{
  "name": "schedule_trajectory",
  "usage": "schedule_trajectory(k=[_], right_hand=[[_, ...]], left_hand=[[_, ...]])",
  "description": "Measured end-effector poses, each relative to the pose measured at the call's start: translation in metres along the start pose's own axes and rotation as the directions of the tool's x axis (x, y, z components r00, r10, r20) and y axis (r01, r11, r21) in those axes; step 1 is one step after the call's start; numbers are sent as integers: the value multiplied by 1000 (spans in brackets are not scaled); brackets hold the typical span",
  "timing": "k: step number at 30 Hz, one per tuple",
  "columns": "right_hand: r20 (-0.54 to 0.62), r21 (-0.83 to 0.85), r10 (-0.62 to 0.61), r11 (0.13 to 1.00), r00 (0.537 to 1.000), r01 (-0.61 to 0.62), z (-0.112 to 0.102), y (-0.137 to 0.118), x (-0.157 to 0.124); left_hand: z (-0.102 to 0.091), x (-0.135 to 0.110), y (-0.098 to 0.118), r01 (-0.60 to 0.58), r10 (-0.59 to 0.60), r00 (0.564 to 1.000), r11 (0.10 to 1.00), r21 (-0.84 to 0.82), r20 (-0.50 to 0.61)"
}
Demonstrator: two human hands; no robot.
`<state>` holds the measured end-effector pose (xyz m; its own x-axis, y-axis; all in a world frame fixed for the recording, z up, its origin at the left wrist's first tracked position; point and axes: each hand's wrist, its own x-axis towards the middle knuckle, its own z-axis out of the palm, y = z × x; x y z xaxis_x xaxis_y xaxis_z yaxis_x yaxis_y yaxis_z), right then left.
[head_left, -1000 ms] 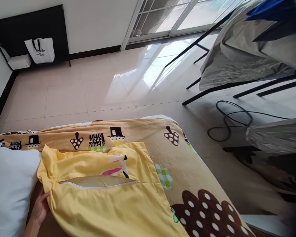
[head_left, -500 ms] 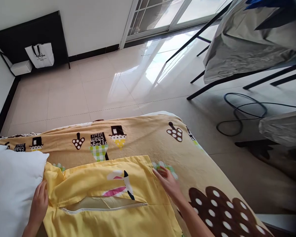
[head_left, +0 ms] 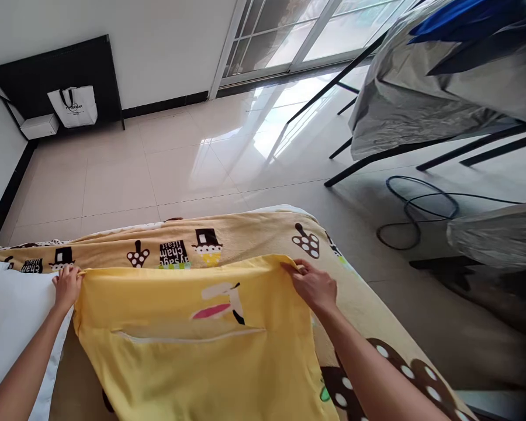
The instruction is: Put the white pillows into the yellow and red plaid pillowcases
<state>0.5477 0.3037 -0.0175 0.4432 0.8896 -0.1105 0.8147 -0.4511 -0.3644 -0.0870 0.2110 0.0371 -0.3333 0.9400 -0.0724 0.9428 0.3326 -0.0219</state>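
A yellow pillowcase with a printed rabbit-like figure spreads in front of me, its far edge pulled straight between my hands. A white zipper runs across its middle, with the slit nearly closed up. My left hand is closed on the far left corner. Closed on the far right corner is my right hand. The near part of the pillowcase runs out of the bottom of the view. Beside my left forearm lies a white pillow.
Under everything is a bed with a tan patterned blanket. Beyond it lies a tiled floor. A white bag and a white box stand by a black panel. At right are a covered rack and a coiled cable.
Both hands have moved away from me and closed on the far corners. The pillowcase's far edge is now stretched taut, and its slit has narrowed.
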Motion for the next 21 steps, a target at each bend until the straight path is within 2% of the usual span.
schedule_trajectory(k=[2, 4, 5, 6, 7, 8, 9, 10, 11, 12, 13, 14, 15, 16, 17, 19, 20, 21], right_hand=[[-42, -7, 49, 999, 998, -50, 1, -19, 0], [-167, -44, 48, 997, 985, -56, 11, -40, -15], [-214, -74, -2, 997, 977, -14, 20, -50, -28], [-221, -112, -100, 991, 970, 76, 31, -61, -44], [-174, -149, -241, 965, 955, 216, 44, -70, -60], [-68, -166, -406, 905, 911, 391, 58, -79, -76], [67, -149, -550, 819, 832, 554, 74, -88, -91], [194, -108, -651, 729, 734, 676, 89, -95, -103], [294, -62, -704, 661, 647, 748, 103, -100, -111], [361, -25, -724, 623, 588, 782, 116, -104, -116], [396, -3, -728, 609, 560, 794, 126, -105, -118], [405, 2, -723, 613, 560, 790, 133, -103, -116], [396, -5, -712, 629, 579, 777, 137, -98, -112], [374, -28, -687, 663, 623, 748, 137, -89, -107], [344, -60, -639, 716, 688, 695, 134, -76, -101], [255, -130, -471, 849, 845, 512, 121, -42, -90], [202, -152, -373, 901, 905, 405, 113, -22, -87], [142, -157, -286, 939, 948, 307, 104, 0, -86]], left_hand=[[-3, 12, 18, 137, -143, 980, 989, -51, -139], [5, 9, 38, 199, -223, 933, 974, -112, -281], [12, 3, 48, 150, -183, 931, 981, -126, -317], [21, -5, 59, 46, -83, 945, 991, -125, -316], [32, -16, 71, -100, 63, 959, 988, -119, -275], [43, -26, 82, -248, 219, 953, 961, -122, -208], [56, -35, 94, -361, 344, 930, 922, -138, -132], [68, -42, 104, -425, 420, 905, 891, -162, -62], [79, -47, 114, -443, 450, 893, 877, -184, -4], [89, -49, 121, -433, 449, 892, 879, -201, 42], [97, -48, 125, -413, 437, 896, 886, -211, 77], [104, -46, 126, -398, 426, 899, 891, -217, 100], [108, -43, 122, -392, 422, 900, 893, -222, 111], [111, -40, 115, -387, 418, 902, 894, -226, 110], [111, -37, 105, -375, 404, 909, 898, -229, 98], [108, -36, 79, -303, 326, 944, 921, -245, 57], [106, -41, 64, -251, 265, 964, 932, -262, 21], [104, -49, 50, -205, 207, 978, 934, -292, -24]])
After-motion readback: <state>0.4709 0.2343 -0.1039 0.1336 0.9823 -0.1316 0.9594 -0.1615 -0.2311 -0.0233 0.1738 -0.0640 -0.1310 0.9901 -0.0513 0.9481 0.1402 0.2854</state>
